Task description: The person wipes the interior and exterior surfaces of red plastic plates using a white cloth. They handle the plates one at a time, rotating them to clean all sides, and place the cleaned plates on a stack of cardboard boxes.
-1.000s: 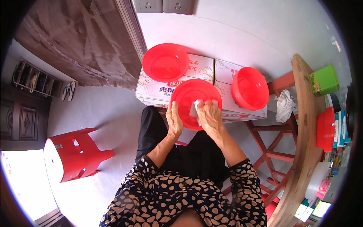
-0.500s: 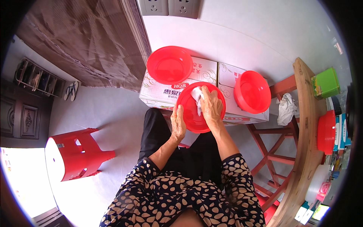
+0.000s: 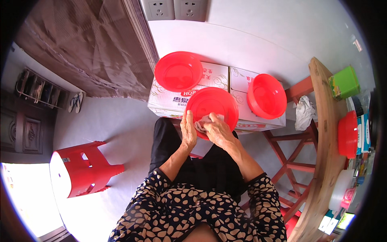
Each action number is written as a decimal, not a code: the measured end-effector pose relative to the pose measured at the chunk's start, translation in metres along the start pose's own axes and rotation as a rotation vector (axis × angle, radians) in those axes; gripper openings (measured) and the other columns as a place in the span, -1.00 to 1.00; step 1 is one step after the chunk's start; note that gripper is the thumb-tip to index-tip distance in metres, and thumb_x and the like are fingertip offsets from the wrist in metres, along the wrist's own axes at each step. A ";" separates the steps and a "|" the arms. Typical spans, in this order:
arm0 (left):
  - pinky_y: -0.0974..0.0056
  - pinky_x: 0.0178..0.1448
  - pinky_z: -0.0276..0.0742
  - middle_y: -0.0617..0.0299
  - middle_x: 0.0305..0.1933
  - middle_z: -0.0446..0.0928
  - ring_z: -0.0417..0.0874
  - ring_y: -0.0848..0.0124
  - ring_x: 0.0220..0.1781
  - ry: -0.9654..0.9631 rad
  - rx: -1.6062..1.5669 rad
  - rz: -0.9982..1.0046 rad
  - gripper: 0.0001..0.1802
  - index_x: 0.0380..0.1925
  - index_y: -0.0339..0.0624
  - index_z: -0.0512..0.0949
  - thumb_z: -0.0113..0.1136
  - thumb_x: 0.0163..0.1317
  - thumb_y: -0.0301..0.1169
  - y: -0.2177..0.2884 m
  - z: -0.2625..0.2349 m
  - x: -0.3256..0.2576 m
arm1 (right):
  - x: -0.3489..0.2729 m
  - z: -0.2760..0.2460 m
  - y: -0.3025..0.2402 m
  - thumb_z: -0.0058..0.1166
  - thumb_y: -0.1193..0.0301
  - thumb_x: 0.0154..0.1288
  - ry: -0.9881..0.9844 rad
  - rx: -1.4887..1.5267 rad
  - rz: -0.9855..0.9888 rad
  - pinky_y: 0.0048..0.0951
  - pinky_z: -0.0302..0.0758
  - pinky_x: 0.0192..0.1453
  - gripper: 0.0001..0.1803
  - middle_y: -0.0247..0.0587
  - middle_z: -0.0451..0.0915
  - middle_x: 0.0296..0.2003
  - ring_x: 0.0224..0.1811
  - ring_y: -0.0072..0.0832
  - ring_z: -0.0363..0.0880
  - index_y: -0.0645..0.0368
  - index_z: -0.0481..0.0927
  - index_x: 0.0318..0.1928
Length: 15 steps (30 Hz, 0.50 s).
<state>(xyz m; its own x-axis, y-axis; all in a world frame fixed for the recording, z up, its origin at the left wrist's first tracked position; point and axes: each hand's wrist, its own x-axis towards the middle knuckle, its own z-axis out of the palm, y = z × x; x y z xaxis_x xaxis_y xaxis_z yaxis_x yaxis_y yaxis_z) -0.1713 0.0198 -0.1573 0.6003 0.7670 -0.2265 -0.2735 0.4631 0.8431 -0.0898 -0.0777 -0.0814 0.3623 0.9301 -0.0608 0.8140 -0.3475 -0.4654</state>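
Over my lap I hold a round red plastic basin [image 3: 215, 101], tilted with its inside facing up. My left hand [image 3: 188, 131] grips the basin's near left rim, the thumb along the edge and the other fingers hidden behind the wall. Inside the basin, my right hand [image 3: 217, 130] is closed on a bunched white cloth [image 3: 203, 122], pressed against the near left inner side. Beyond, another red basin [image 3: 179, 72] sits at the left on a white carton [image 3: 165, 99], and a third red basin [image 3: 267, 97] stands at the right on a neighbouring carton [image 3: 242, 74].
At the right a wooden bench top [image 3: 325, 161] with red legs carries a green box [image 3: 345, 82] and a red container [image 3: 348, 135]. A crumpled white cloth [image 3: 305, 113] hangs there. To the left a red stool [image 3: 84, 169] lies on its side. Slippers [image 3: 75, 102] stand by a rack.
My right hand has moved with the cloth from the basin's upper middle down to its near left inner side. My left hand stays on the rim.
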 end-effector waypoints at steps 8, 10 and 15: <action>0.32 0.33 0.17 0.09 0.23 0.34 0.26 0.40 0.28 -0.011 0.191 0.003 -0.34 0.25 -0.41 0.22 -0.22 0.42 -0.02 0.030 0.011 -0.012 | 0.054 0.026 0.016 0.04 0.62 -0.01 0.516 -0.194 -0.008 -0.15 0.44 0.07 -0.77 -0.01 0.33 -0.01 0.13 0.00 0.27 0.19 0.58 -0.27; 0.32 0.31 0.22 0.11 0.19 0.37 0.30 0.39 0.26 -0.009 0.096 -0.006 -0.35 0.23 -0.38 0.25 -0.24 0.42 0.00 0.026 0.007 -0.008 | 0.053 0.020 0.003 0.03 0.63 -0.02 0.381 -0.113 -0.005 -0.14 0.41 0.10 -0.75 0.00 0.31 0.05 0.14 0.00 0.28 0.21 0.58 -0.25; 0.32 0.14 0.38 0.18 0.03 0.46 0.45 0.40 0.05 0.001 -0.056 -0.153 -0.40 0.08 -0.30 0.39 -0.31 0.43 0.03 0.020 0.003 0.001 | 0.034 0.015 0.002 -0.01 0.62 0.03 0.019 0.161 -0.170 -0.11 0.36 0.16 -0.73 -0.09 0.29 0.17 0.19 -0.07 0.26 0.28 0.60 -0.21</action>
<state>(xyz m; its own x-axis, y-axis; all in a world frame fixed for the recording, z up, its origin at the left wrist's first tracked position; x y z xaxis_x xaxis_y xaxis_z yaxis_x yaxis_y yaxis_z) -0.1740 0.0283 -0.1394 0.6374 0.6859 -0.3512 -0.2203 0.5989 0.7699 -0.0831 -0.0453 -0.0979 0.2354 0.9708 0.0465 0.7818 -0.1608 -0.6025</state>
